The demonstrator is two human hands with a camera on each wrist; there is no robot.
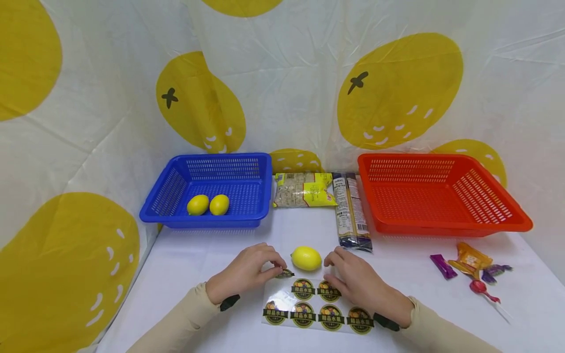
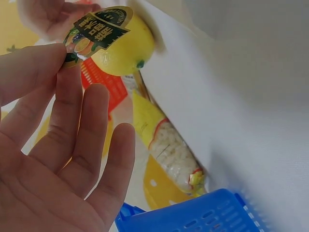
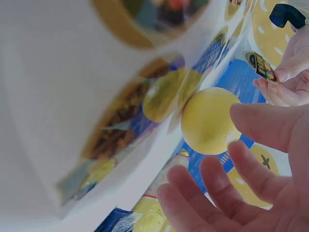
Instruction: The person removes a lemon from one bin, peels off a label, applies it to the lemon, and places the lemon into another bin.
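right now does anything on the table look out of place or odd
Nothing looks damaged or spilled. One lemon sits loose on the table, while two lemons lie in the blue basket. The left hand pinches a peeled sticker off the sticker sheet. The red basket holds nothing.

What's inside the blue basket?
Two yellow lemons lie side by side on the floor of the blue basket, near its front wall. Nothing else shows inside, though the front rim hides a thin strip of the floor.
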